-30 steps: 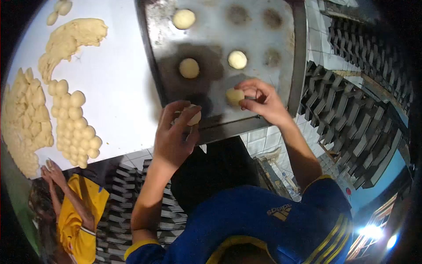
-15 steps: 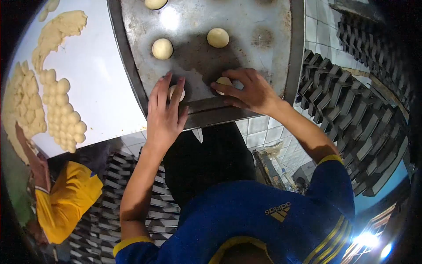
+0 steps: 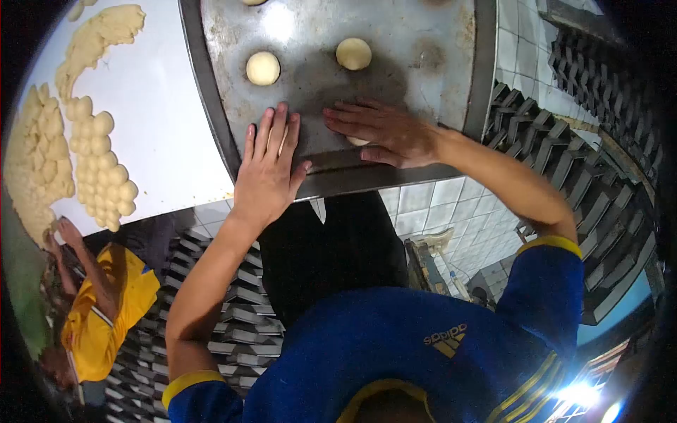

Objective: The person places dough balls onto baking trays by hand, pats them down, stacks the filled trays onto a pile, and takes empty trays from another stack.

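Observation:
My left hand [image 3: 270,162] lies flat with straight fingers over the near left part of a worn metal baking tray [image 3: 317,28]. Only a sliver of a dough ball shows between its fingers. Over the near right part, my right hand [image 3: 388,134] is stretched out flat, palm down, on another dough ball [image 3: 358,141], whose edge peeks out below the fingers. Farther up the tray sit two round, pale dough balls, one on the left [image 3: 263,68] and one on the right [image 3: 353,54].
Left of the tray, a white table [image 3: 162,134] bears clustered dough balls [image 3: 99,169] and a long strip of dough [image 3: 95,42]. A co-worker in a yellow shirt [image 3: 106,317] works at its corner. Stacks of dark metal trays or moulds [image 3: 564,183] stand on the right.
Both my hands have gone from curved fingers around the dough balls to flat on top of them. The co-worker's hands have come together at the table edge. The view has shifted slightly.

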{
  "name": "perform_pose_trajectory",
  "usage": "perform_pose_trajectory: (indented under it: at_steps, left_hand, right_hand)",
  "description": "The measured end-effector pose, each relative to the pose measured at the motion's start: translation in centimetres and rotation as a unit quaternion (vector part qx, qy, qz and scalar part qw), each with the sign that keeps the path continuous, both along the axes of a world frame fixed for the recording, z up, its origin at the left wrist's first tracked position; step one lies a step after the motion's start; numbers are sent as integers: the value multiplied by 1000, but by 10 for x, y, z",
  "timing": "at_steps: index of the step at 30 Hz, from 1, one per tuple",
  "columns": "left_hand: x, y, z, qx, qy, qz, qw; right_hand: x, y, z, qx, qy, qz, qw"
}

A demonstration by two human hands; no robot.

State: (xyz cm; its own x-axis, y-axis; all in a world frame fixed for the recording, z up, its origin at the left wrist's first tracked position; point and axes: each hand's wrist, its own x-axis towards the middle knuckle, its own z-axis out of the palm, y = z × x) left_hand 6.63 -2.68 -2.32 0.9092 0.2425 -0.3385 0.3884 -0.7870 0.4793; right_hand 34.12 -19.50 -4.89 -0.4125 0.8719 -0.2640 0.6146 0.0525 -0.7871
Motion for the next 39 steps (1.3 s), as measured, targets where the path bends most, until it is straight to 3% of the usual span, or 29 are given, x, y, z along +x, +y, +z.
perform_pose_trajectory:
  at_steps: [1, 5, 7, 14, 16, 19, 20, 23, 26, 30, 32, 36, 39]
  left_hand:
    - [0, -2, 5, -16, -14, 34, 999]
    - [-13, -1, 19, -69, -37, 2, 997]
    - [-15, -1, 14, -65, -27, -4, 997]
    - [-12, -6, 10, -29, 8, -49, 998]
    - [-14, 0, 15, -65, -37, -25, 997]
    - [-27, 19, 19, -103, -159, -5, 982]
    - [-20, 43, 26, -80, -165, -3, 983]
    - [-4, 123, 49, -45, -230, 165, 958]
    - [18, 236, 56, 56, -332, 231, 913]
    - [46, 390, 16, 127, -374, 255, 883]
    - [57, 451, -8, 150, -333, 291, 884]
    - [88, 529, -22, 153, -307, 299, 891]
    - [121, 556, -38, 108, -291, 207, 928]
  right_hand:
    - [4, 2, 6, -74, 127, -89, 985]
    - [9, -9, 16, 13, 120, -143, 982]
    - [2, -12, 12, 55, -75, 30, 995]
    - [3, -13, -1, 72, -125, 109, 984]
    - [10, -2, 22, -9, 15, -25, 1000]
    - [15, 39, 63, 7, 36, -199, 979]
    - [17, 59, 70, 50, 45, -226, 972]
    - [18, 136, 91, 126, 41, -276, 952]
    - [18, 245, 94, 221, 11, -301, 928]
    - [18, 395, 67, 243, -2, -345, 907]
    - [30, 459, 34, 263, -82, -340, 899]
    - [25, 534, 12, 186, -149, -368, 899]
    - [22, 552, 12, 88, -203, -335, 916]
